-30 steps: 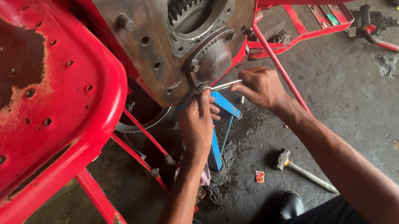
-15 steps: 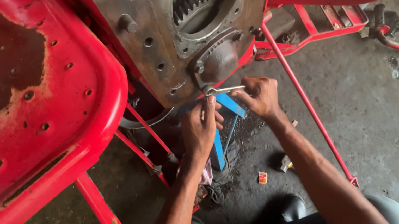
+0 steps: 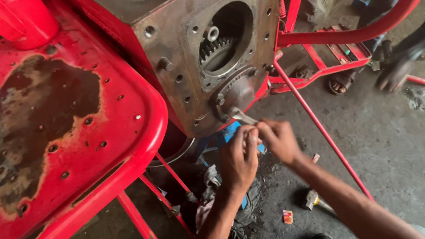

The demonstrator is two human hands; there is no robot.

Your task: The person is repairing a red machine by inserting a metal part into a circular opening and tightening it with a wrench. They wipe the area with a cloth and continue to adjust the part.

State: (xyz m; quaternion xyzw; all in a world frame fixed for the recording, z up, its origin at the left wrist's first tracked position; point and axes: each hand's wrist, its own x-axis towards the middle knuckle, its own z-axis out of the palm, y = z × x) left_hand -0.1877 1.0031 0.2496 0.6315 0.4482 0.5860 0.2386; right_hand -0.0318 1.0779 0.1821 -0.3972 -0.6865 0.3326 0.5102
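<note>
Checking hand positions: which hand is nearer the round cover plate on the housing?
Left. The left hand sits just below the round cover plate; the right hand is lower right, slightly farther.

The left hand (image 3: 238, 160) and right hand (image 3: 278, 139) are being brought closer together than a second ago, their grip being closed on the wrench (image 3: 240, 116), now being held against the round cover (image 3: 239, 93).

— Where can your hands pass?
— Open concrete floor (image 3: 410, 163) lies to your right.
— And what blocks you?
— The gear housing (image 3: 197, 54) stands above, the red fender (image 3: 59, 142) to the left, and a slanted red rod (image 3: 317, 126) crosses just beside your right hand (image 3: 278, 140).
</note>
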